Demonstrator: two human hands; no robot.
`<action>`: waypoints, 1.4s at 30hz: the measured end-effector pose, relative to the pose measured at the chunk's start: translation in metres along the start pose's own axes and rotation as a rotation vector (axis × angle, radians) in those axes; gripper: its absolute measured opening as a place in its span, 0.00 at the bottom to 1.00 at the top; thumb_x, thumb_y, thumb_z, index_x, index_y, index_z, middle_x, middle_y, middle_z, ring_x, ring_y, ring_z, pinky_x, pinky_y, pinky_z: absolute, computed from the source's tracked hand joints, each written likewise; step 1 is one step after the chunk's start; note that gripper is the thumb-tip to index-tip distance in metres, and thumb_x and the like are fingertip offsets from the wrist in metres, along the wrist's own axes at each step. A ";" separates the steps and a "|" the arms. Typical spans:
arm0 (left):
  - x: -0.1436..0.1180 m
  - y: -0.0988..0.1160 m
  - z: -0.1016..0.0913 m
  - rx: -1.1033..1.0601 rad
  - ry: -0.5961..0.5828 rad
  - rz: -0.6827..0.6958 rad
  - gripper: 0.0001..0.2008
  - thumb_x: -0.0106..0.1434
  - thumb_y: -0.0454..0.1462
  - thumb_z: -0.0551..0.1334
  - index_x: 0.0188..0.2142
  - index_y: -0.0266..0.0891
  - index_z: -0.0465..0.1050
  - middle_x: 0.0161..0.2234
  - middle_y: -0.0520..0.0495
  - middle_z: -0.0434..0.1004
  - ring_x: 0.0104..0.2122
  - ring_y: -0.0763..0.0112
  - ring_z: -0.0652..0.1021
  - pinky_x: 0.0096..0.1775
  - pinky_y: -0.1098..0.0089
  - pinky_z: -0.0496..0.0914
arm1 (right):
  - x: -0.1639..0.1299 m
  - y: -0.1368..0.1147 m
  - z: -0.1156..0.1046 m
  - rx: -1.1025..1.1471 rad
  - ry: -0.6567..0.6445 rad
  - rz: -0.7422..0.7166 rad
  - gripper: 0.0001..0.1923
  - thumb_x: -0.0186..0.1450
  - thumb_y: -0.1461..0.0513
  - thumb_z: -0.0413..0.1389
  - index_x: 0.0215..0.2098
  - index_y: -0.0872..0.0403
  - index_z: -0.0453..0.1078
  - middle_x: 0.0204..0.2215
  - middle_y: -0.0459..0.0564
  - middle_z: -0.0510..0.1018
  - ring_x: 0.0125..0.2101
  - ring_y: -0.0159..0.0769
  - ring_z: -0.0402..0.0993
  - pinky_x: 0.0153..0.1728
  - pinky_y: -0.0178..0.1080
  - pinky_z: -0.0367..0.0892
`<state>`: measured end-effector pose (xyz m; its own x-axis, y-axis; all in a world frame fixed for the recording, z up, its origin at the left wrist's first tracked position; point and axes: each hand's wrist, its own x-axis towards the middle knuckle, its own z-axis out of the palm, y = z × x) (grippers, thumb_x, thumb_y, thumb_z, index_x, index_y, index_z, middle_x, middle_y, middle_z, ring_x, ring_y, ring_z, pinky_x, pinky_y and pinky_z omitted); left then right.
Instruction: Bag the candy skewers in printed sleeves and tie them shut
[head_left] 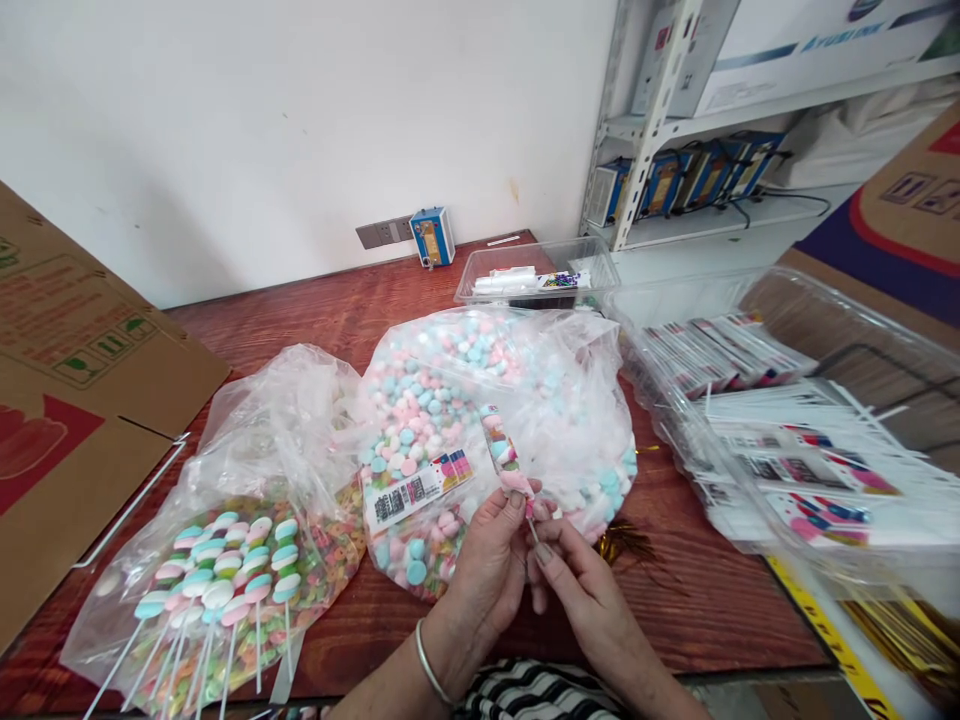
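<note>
Red-brown wood forms the bench [337, 310]; at far left lies a cardboard flat [67, 400], then a bag of finished lollipops [217, 590], then a bag of loose sweets [450, 400]; the left hand [487, 570] pinches a candy skewer [504, 452] at its lowest sweet, long axis rising up-left; the right hand [581, 590] grips the stick just below; a clear tray of wrappers [787, 440] sits rightmost.

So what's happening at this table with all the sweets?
A person's left hand and right hand together hold a candy skewer in a clear sleeve above a big bag of loose pastel candies. Finished candy sticks lie on another bag to the left; printed sleeves fill a clear tray on the right.
</note>
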<state>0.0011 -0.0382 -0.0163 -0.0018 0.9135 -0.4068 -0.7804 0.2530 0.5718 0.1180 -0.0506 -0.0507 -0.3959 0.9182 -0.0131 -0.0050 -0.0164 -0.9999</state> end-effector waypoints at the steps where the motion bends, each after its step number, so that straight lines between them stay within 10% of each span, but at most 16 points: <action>1: 0.000 0.000 0.000 0.005 0.004 0.023 0.12 0.58 0.41 0.67 0.39 0.36 0.74 0.29 0.49 0.74 0.26 0.74 0.73 0.29 0.74 0.68 | 0.002 -0.003 -0.002 -0.056 0.082 -0.030 0.13 0.71 0.53 0.48 0.39 0.53 0.66 0.27 0.45 0.74 0.26 0.33 0.71 0.29 0.35 0.68; 6: -0.001 0.002 0.006 0.067 0.034 0.102 0.14 0.58 0.41 0.68 0.40 0.34 0.76 0.25 0.52 0.71 0.24 0.79 0.69 0.32 0.76 0.66 | 0.013 -0.019 -0.012 -0.337 0.427 -0.217 0.09 0.68 0.56 0.53 0.42 0.53 0.68 0.39 0.52 0.75 0.40 0.40 0.72 0.40 0.39 0.69; 19: -0.001 0.004 -0.004 0.517 -0.078 0.257 0.09 0.60 0.41 0.66 0.37 0.39 0.81 0.36 0.47 0.79 0.39 0.65 0.73 0.49 0.64 0.65 | 0.029 -0.042 -0.021 -0.429 0.137 -0.397 0.10 0.70 0.64 0.48 0.42 0.51 0.71 0.40 0.52 0.74 0.42 0.40 0.70 0.42 0.40 0.67; 29: -0.006 0.010 0.000 0.697 -0.084 0.252 0.13 0.62 0.43 0.63 0.42 0.40 0.79 0.35 0.48 0.76 0.38 0.66 0.72 0.45 0.68 0.67 | 0.032 -0.022 -0.011 0.015 0.241 -0.028 0.12 0.68 0.54 0.54 0.33 0.53 0.70 0.28 0.45 0.74 0.30 0.34 0.69 0.33 0.35 0.68; 35: -0.009 0.005 -0.002 0.389 -0.023 -0.002 0.17 0.57 0.43 0.68 0.44 0.38 0.76 0.32 0.48 0.76 0.27 0.75 0.71 0.35 0.72 0.68 | 0.032 -0.012 -0.008 0.043 0.224 0.057 0.17 0.65 0.50 0.55 0.32 0.55 0.73 0.26 0.46 0.76 0.27 0.36 0.72 0.30 0.36 0.70; 42: -0.006 0.006 -0.006 0.279 -0.062 0.003 0.14 0.60 0.41 0.66 0.44 0.37 0.77 0.30 0.49 0.75 0.25 0.78 0.68 0.30 0.76 0.64 | 0.030 -0.014 -0.010 0.150 0.168 0.086 0.18 0.62 0.51 0.60 0.43 0.54 0.68 0.31 0.47 0.77 0.25 0.34 0.73 0.25 0.36 0.72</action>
<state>-0.0074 -0.0438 -0.0153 0.0412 0.9298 -0.3658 -0.5782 0.3208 0.7502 0.1148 -0.0188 -0.0367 -0.2424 0.9636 -0.1128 -0.1193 -0.1450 -0.9822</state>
